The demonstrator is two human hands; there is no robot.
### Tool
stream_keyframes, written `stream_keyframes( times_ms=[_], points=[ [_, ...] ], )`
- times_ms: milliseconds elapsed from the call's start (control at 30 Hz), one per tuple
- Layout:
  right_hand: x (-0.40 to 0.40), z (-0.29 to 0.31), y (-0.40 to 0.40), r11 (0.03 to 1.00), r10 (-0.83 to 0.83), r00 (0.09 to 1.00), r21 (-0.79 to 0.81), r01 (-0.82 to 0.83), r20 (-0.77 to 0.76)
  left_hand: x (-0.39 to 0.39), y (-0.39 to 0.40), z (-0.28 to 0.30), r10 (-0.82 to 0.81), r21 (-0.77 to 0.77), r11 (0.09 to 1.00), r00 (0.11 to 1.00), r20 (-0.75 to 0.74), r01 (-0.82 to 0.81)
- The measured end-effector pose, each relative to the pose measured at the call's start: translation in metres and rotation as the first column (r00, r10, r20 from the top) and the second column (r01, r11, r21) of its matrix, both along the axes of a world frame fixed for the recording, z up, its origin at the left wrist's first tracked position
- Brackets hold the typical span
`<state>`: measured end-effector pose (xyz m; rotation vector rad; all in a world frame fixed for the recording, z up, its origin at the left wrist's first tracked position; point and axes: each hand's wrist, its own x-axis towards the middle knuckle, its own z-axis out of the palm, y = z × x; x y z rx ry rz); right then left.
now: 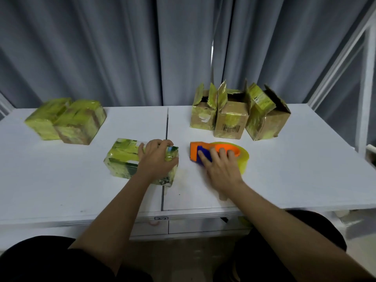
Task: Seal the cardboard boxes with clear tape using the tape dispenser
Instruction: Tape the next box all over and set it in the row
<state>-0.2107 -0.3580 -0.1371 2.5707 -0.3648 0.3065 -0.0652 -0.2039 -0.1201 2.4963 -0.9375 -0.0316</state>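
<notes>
Far left on the white table [61,180]: two taped-over cardboard boxes, the left sealed box [43,119] and the right sealed box [80,122], touching side by side, flaps closed, wrapped in yellowish clear tape. Nearer and toward the middle: a third taped box [124,159], lying across the table's centre seam [165,127]. Gripped at its right end by the left hand [156,157], fingers curled over the far top edge, thumb on the near side. Just right of the seam, apart from that box: orange-and-blue tape dispenser [203,150] lying on the table, loaded with a roll of clear yellowish tape [243,159]. Covered from above by the right hand [220,167], fingers bent over the blue handle and orange frame, grasping the dispenser; thumb hidden. Behind the dispenser, at the back right: three open cardboard boxes standing in a row, flaps up — left open box [203,115], middle open box [231,121] with a barcode label, right open box [266,121] tilted rightward; neighbours touching or nearly so. Grey curtain [122,47] behind everything; white frame post [364,88] at far right.
</notes>
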Motion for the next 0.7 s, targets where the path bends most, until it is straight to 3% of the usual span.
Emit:
stream_keyframes(
  times_ms=[67,167,233,267,333,367,400,433,500,567,700],
  points=[
    [-0.004,-0.016,0.012,0.997,0.008,1.000,0.075,-0.009,0.009,0.002,0.000,0.001,0.016,-0.007,1.000,0.999,-0.035,-0.016],
    [-0.006,-0.020,0.020,0.992,0.015,0.988,0.122,-0.035,0.155,0.004,0.002,0.007,0.028,-0.065,0.997,0.990,-0.136,-0.037],
    [0.002,-0.010,0.032,0.923,0.104,0.945,0.323,-0.207,0.310,0.010,0.006,0.009,0.015,-0.154,0.987,0.968,-0.251,-0.055],
    [0.007,-0.001,0.042,0.796,0.132,0.925,0.518,-0.313,0.357,0.013,0.009,0.009,-0.005,-0.206,0.977,0.956,-0.292,-0.058],
    [0.023,0.013,0.069,0.306,0.065,0.926,0.876,-0.373,0.372,0.018,0.015,0.008,-0.050,-0.268,0.962,0.943,-0.330,-0.043],
    [0.032,0.017,0.083,0.026,-0.014,0.934,0.934,-0.357,0.357,0.018,0.018,0.009,-0.068,-0.280,0.959,0.937,-0.342,-0.032],
    [0.041,0.017,0.095,-0.174,-0.112,0.934,0.919,-0.355,0.340,0.019,0.019,0.009,-0.079,-0.289,0.957,0.929,-0.362,-0.032],
    [0.049,0.016,0.107,-0.313,-0.229,0.919,0.869,-0.382,0.321,0.020,0.020,0.011,-0.088,-0.299,0.954,0.915,-0.393,-0.037],
    [0.061,0.009,0.117,-0.486,-0.425,0.861,0.733,-0.476,0.278,0.021,0.020,0.014,-0.110,-0.329,0.943,0.879,-0.465,-0.056],
    [0.070,-0.001,0.119,-0.588,-0.531,0.823,0.613,-0.528,0.200,0.022,0.022,0.015,-0.127,-0.357,0.932,0.863,-0.490,-0.066],
    [0.079,-0.011,0.120,-0.518,-0.504,0.840,0.707,-0.481,0.202,0.022,0.022,0.017,-0.146,-0.372,0.927,0.872,-0.468,-0.045]
  ],
)
